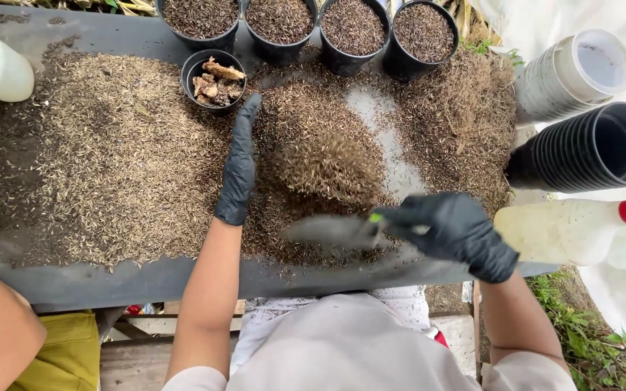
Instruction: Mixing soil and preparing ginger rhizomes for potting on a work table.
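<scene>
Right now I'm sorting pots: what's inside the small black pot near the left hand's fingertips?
The small black pot holds a few pale brown, chunky pieces, like bark or dried root. Whatever lies beneath them is covered.

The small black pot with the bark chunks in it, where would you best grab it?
Grip the small pot by its rim, from above on the near side: it stands upright and open, filled pots crowd its far side, and the left hand already lies beside it.
</scene>
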